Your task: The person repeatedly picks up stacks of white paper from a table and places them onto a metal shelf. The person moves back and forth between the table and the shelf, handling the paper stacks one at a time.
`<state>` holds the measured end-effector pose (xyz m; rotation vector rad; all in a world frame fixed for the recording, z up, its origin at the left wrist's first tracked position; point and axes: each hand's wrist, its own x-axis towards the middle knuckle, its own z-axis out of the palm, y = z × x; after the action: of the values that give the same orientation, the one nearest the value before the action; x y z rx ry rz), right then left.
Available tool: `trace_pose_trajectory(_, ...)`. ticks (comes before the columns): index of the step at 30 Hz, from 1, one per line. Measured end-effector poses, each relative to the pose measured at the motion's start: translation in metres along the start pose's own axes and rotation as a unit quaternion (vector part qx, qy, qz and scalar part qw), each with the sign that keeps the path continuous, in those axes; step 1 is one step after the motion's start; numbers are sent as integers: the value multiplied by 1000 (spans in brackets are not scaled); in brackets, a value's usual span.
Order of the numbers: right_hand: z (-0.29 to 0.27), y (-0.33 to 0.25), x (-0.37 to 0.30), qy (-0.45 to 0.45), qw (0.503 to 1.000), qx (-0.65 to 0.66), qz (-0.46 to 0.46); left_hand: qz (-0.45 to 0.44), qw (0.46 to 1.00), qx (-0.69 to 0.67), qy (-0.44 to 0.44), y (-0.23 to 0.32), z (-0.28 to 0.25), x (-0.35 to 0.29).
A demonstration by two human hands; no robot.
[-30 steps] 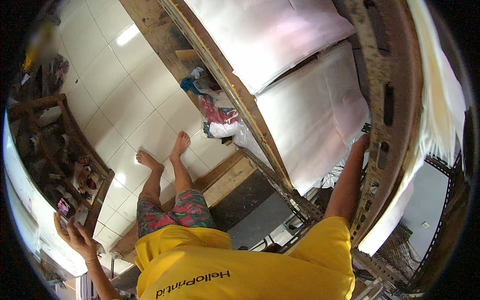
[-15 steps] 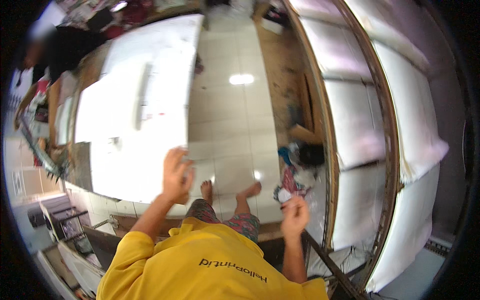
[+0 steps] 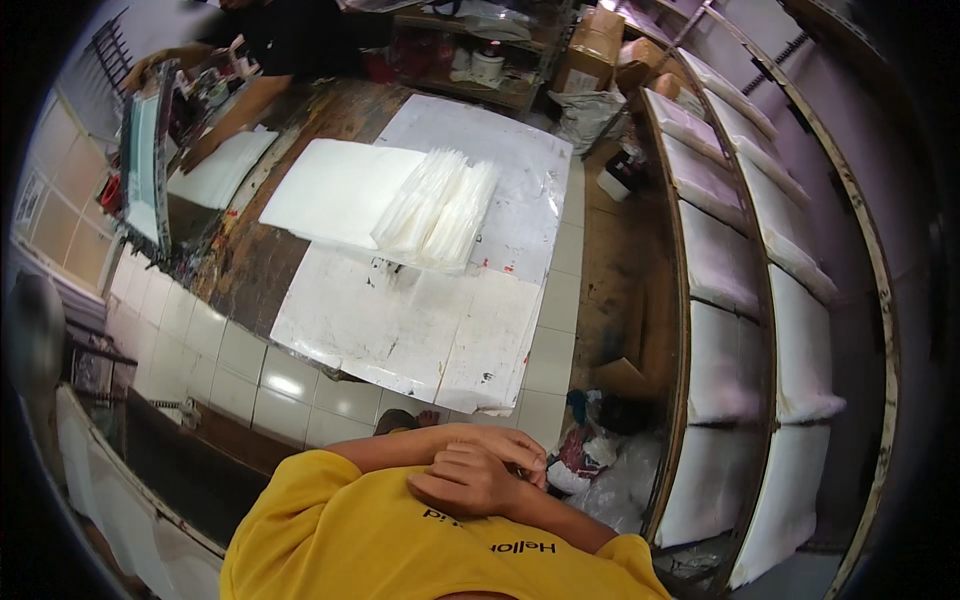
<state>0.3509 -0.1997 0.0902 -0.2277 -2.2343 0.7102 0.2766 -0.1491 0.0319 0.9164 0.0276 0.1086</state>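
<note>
In front of my yellow shirt my forearms cross. My left hand (image 3: 512, 447) hangs over my right wrist, its fingers loosely bent and nothing seen in them. Curled against my left forearm is my right hand (image 3: 462, 478), with no object showing in it. Beyond them stands a table with a scuffed white covering (image 3: 410, 320). A flat stack of white sheets (image 3: 325, 195) lies on it, and a fanned pile of thin white sheets (image 3: 435, 215) rests over the stack's right end. Neither hand touches these.
At the far left a co-worker in black holds up a printing screen frame (image 3: 147, 180) with one hand; the other hand reaches to white sheets (image 3: 225, 168). A rack on the right holds several white stacks (image 3: 725, 360). Cartons (image 3: 590, 50) stand at the back; plastic and cloth (image 3: 590, 450) lie right.
My hands have come together and crossed at my chest; before, they were apart, the left near the table's edge. The view has tilted up, bringing the co-worker and sheet pile into sight.
</note>
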Motion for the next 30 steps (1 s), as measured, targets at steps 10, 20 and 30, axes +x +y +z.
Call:
trace_pose_trajectory(10,36,-11,26,69,996,-52,4,-1,996,88,20,27,-1,-53)
trace_pose_trajectory(20,43,-16,27,128,987,-91,36,-31,992,109,-55,42,-1,-41)
trace_pose_trajectory(30,52,-6,50,93,994,-46,31,-19,993,118,17,40,-9,-75)
